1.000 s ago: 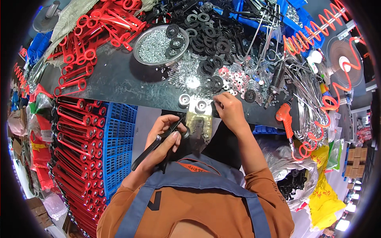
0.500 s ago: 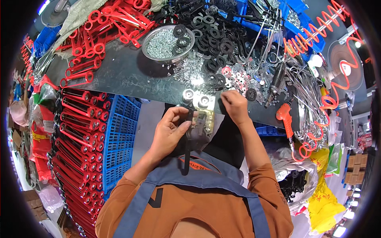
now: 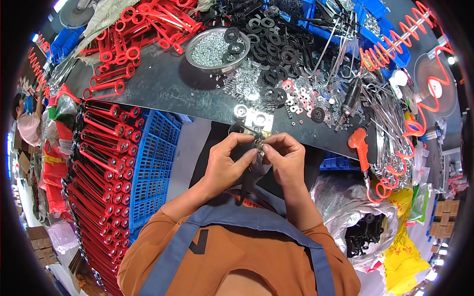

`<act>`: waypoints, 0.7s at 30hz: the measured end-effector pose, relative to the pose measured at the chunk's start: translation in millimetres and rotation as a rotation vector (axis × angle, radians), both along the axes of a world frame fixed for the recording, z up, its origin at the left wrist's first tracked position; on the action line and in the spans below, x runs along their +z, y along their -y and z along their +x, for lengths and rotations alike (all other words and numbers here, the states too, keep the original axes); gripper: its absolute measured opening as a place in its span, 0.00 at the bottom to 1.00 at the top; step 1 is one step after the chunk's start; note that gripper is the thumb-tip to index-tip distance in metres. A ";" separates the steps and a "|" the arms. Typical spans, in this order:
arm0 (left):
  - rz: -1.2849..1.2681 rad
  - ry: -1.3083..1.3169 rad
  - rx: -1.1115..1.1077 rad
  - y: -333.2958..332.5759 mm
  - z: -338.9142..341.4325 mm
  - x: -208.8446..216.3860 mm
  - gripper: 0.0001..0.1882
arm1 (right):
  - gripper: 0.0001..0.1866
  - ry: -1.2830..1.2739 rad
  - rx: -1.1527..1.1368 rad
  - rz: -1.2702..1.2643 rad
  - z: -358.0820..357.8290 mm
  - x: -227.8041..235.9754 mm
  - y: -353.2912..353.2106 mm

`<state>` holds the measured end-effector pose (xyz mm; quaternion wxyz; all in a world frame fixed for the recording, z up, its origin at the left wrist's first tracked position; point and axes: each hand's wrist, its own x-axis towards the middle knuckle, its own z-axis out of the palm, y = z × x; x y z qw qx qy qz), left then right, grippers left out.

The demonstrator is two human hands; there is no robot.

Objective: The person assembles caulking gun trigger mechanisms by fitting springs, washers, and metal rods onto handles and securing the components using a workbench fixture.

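In front of my chest, my left hand (image 3: 223, 162) grips a long black part (image 3: 254, 131) between thumb and fingers. Its narrow black end hangs down toward my apron. Close beside it, my right hand (image 3: 286, 160) is closed in a pinch, its fingertips meeting the left thumb at a small shiny metal piece (image 3: 259, 144). Fingers hide most of that piece, so its exact kind does not show. Just beyond both hands, at the table edge, stands a metal fixture (image 3: 256, 118) with round white-rimmed pieces on it.
On the dark table (image 3: 163, 84) lie red frames (image 3: 143, 29), a metal bowl (image 3: 217, 52) of small fasteners, black rings (image 3: 279, 54), springs and washers (image 3: 298, 98). A black power tool (image 3: 349, 101) and an orange-handled tool (image 3: 359, 143) are at right. A blue crate (image 3: 155, 167) stands left.
My right hand has come from the table edge down and left to join the left hand at the black part. The view has shifted slightly.
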<state>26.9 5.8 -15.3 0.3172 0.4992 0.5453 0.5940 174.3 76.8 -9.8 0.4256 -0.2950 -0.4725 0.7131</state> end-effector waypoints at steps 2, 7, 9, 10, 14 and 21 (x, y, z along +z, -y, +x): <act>0.032 -0.046 0.037 -1.3 -1.7 0.2 0.14 | 0.05 0.010 -0.008 0.023 -5.5 -1.0 4.3; 0.051 -0.070 0.115 -2.7 -7.4 -4.8 0.12 | 0.05 0.091 0.092 0.005 -14.8 -4.2 2.2; -0.035 0.057 0.114 -2.6 -11.3 -8.2 0.11 | 0.06 0.112 0.123 0.040 -13.6 -1.4 -4.5; -0.052 0.149 0.085 -4.2 -13.9 -10.4 0.11 | 0.07 0.168 0.129 0.087 -10.2 0.3 -12.6; -0.092 0.409 0.071 -5.5 -37.1 -8.8 0.09 | 0.07 0.465 -0.251 0.290 24.6 -13.5 -88.5; -0.087 0.529 0.051 -12.2 -52.1 -11.7 0.09 | 0.09 0.842 -0.312 0.483 48.7 -21.1 -197.0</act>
